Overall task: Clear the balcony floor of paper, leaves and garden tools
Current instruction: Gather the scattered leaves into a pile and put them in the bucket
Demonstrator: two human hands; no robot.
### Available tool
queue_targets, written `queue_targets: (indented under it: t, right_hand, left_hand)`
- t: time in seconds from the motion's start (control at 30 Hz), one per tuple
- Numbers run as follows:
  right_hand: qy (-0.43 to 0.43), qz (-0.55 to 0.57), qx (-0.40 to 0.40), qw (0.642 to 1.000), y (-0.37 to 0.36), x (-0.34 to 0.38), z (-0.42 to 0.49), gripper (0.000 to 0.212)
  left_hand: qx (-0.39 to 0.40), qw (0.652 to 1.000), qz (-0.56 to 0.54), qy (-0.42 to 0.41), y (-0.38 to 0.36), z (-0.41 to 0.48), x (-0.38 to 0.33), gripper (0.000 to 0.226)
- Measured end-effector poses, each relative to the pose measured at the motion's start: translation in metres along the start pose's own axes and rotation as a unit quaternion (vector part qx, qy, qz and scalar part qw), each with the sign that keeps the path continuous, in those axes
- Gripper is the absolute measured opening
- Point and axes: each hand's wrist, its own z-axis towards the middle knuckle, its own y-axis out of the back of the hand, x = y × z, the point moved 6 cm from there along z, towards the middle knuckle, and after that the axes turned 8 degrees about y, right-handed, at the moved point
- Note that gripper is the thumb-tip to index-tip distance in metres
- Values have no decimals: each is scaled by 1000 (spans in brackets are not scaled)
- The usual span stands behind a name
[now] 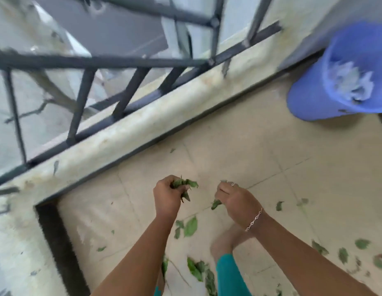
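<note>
**Leaves in both hands by the balcony edge**

The left hand (pixel 167 197) is curled tight round a bunch of leaves (pixel 186 184), over the tiled floor (pixel 271 146). The right hand (pixel 237 201), close beside it, pinches a single leaf (pixel 216 204) under curled fingers. Loose leaves (pixel 190 226) lie scattered on the tiles below and to the right. In the far corner stands a blue bucket (pixel 309 99) with crumpled paper (pixel 350 82) inside, near the railing (pixel 83 99).

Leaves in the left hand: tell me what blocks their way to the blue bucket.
Nothing visible. Only bare floor tiles lie between the leaves in the left hand and the blue bucket.
</note>
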Motion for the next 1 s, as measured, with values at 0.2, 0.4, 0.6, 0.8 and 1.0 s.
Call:
queue_targets:
  t: [0.2,0.4,0.6,0.8,1.0]
  right_hand:
    - [-146,41,-78,985,104,-102,-50,26]
    - [-273,-1,-177,946,200,-213,-81,27]
    - [-353,24,-205,912,242,-323,-86,19]
    - [-460,83,-107,877,228,-394,-82,36]
    - [-477,155,-148,853,229,-384,-95,38]
  left_hand:
    - [56,998,-8,-39,-98,-27,-122,17]
    - [128,986,12,-103,-206,-36,-235,22]
    - [171,966,82,-177,-310,-17,-318,17]
    - [232,940,199,-150,-383,10,-347,41]
    - [239,942,164,-167,-375,1,-344,40]
